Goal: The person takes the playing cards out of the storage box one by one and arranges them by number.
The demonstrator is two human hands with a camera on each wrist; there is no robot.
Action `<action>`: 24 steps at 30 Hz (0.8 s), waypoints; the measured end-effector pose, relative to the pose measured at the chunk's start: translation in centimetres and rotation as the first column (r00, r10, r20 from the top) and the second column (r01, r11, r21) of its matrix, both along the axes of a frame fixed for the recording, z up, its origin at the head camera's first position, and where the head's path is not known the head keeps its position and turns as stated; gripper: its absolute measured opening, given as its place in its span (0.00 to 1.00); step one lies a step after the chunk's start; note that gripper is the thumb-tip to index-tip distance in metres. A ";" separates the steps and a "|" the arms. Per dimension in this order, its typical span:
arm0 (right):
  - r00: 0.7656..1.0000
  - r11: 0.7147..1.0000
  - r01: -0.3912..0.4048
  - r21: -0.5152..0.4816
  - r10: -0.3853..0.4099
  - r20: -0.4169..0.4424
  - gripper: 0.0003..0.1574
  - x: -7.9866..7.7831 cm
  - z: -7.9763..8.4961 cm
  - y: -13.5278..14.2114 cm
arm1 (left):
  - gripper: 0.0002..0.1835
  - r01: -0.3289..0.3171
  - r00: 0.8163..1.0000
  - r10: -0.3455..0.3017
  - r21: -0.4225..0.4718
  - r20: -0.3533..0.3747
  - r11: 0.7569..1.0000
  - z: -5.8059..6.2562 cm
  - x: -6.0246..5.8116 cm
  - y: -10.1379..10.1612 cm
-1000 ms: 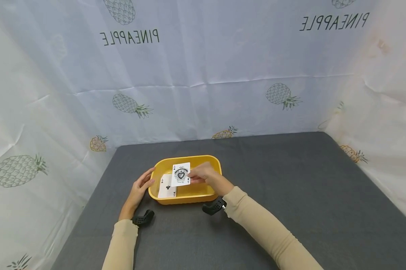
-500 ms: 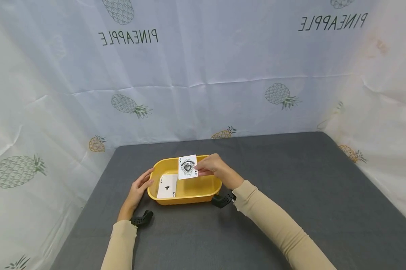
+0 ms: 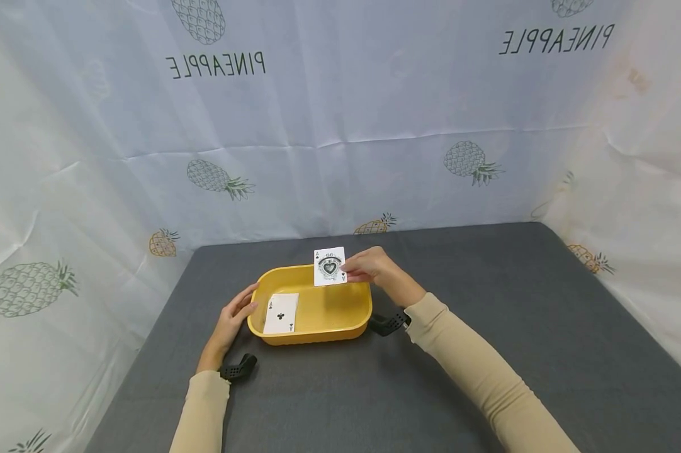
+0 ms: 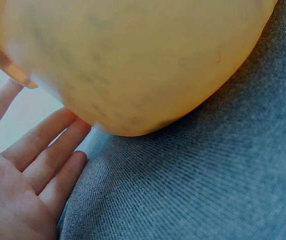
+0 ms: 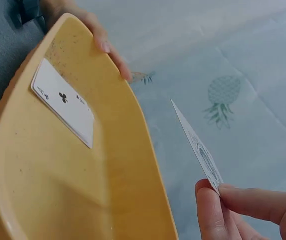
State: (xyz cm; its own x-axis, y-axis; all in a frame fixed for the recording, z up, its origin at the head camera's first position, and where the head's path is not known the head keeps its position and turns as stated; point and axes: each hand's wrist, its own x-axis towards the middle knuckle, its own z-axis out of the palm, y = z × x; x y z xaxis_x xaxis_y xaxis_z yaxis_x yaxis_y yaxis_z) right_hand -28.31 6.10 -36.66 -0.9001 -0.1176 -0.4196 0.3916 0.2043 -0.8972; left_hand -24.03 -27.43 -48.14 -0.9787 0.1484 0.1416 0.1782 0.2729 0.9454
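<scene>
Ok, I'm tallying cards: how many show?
2: the ornate ace in the right hand, and the ace of clubs in the yellow tub. More may lie hidden beneath that one.

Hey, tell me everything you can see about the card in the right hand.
The card is a thin, flat white rectangle that looks like an ace of spades: an A in two opposite corners and an ornate dark emblem in the middle. The right hand pinches it near one corner. It is held in the air, apart from the yellow tub, its printed face toward the head camera.
</scene>
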 end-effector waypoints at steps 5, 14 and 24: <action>0.998 0.998 0.057 -0.013 -0.057 0.019 0.21 -1.0 0.0 0.8 | 0.27 0.000 1.000 0.000 -0.002 -0.001 1.000 -0.1 -0.1 -0.1; 0.990 0.990 0.138 0.020 -0.138 0.015 0.24 -2.7 -0.8 2.8 | 0.28 -0.001 1.000 0.002 -0.005 0.006 1.000 -0.2 -0.1 -0.1; 0.980 0.980 0.199 -0.021 -0.198 0.015 0.27 -3.8 -1.7 5.4 | 0.28 -0.009 1.000 0.009 -0.016 0.019 1.000 -0.1 -0.1 0.0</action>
